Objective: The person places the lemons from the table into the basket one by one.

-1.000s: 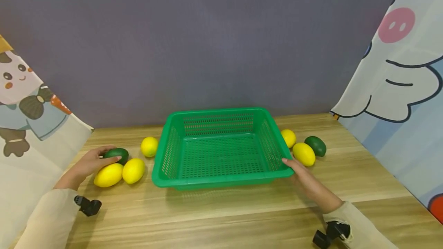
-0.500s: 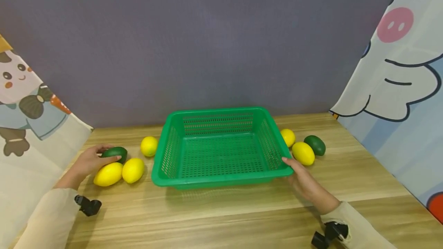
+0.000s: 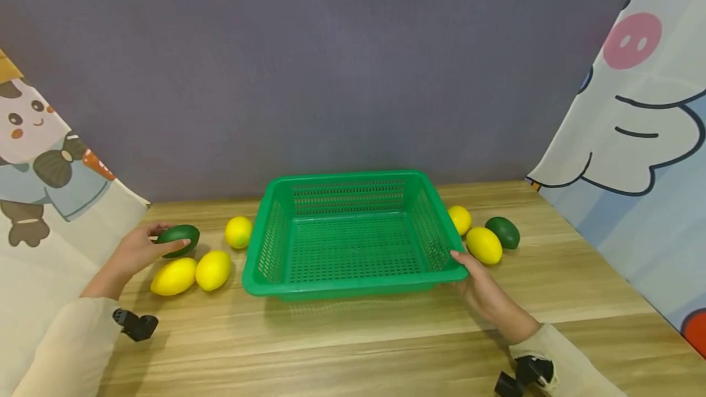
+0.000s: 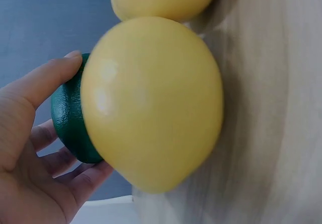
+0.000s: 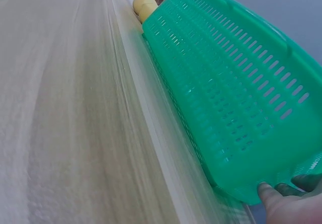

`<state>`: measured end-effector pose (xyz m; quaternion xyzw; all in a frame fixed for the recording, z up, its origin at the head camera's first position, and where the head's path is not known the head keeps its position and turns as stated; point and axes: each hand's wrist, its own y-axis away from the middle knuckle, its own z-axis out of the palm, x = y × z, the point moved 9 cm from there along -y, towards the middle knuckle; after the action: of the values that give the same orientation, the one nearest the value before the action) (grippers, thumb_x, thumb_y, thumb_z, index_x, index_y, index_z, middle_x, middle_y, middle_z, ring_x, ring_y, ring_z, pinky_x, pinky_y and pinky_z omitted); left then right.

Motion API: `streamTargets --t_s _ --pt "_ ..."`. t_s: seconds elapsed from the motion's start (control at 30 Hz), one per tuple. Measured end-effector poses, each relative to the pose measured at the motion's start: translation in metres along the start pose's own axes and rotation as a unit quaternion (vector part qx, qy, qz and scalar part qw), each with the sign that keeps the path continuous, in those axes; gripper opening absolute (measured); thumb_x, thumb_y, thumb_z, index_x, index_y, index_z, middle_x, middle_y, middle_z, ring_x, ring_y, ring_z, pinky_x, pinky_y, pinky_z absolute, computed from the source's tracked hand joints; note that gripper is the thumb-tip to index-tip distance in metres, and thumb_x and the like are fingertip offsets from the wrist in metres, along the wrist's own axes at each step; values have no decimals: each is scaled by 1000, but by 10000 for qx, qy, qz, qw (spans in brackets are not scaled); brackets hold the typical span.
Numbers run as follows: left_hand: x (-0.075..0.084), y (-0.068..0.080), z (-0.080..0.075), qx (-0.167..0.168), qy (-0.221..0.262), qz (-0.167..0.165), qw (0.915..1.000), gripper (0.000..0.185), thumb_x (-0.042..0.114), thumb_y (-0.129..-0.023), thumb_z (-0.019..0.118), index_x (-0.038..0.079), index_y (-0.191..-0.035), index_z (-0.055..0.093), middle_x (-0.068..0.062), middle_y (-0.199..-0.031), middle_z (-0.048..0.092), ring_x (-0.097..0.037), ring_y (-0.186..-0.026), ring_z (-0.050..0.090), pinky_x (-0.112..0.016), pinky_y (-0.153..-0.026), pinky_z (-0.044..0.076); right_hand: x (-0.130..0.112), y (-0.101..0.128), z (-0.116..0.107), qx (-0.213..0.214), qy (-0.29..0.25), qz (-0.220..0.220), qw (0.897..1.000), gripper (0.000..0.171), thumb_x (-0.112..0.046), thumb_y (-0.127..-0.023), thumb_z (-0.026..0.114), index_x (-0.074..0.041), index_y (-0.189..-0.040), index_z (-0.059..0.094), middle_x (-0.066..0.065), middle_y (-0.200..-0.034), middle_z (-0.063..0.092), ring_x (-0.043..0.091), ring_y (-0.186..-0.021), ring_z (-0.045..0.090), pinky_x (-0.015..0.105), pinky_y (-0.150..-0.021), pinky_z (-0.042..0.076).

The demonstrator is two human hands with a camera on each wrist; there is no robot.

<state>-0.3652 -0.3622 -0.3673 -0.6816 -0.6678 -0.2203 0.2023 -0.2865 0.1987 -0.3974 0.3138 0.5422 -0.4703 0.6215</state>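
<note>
Basically, the left hand [image 3: 135, 253] had its fingers and thumb curled round the dark green fruit [image 3: 178, 239]. Compared with a second earlier, that fruit sat further back and off the two yellow lemons [image 3: 193, 273] it had been resting against, so I'd judge it lifted clear of the wooden table [image 3: 353, 348]. The left wrist view confirmed the grasp, with the nearest lemon filling the foreground. The right hand [image 3: 485, 293] kept gripping the near right corner of the green basket [image 3: 353, 277], thumb on the rim; the basket hadn't moved and held nothing. Three more fruits lay right of the basket, one lemon at its left wall.
</note>
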Motion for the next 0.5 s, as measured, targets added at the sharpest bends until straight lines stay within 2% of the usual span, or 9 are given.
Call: streamTargets --t_s 0.1,0.3,0.5 --pt "6 2 -8 163 20 69 9998 73 43 -89 62 -11 -132 39 -37 -125 41 -42 -101 50 -34 -71 47 0 0 1 -19 1 -42 10000 24 -21 -104 27 -14 -120 43 -7 -106 56 5 -96 55 20 -86 45" --pt "24 3 -19 209 47 177 9996 75 45 -89 61 -9 -135 36 -36 -127 40 -45 -103 48 -43 -74 46 -1 -2 1 -28 14 -106 9999 26 -22 -103 26 -15 -121 44 -7 -108 55 5 -98 53 21 -87 44" --pt "47 2 -21 317 131 223 9992 77 51 -86 61 -4 -135 38 -30 -123 46 -41 -105 48 -39 -73 47 1 0 -2 135 132 39 9998 26 -24 -103 27 -16 -123 41 -8 -111 53 4 -101 51 19 -89 42"
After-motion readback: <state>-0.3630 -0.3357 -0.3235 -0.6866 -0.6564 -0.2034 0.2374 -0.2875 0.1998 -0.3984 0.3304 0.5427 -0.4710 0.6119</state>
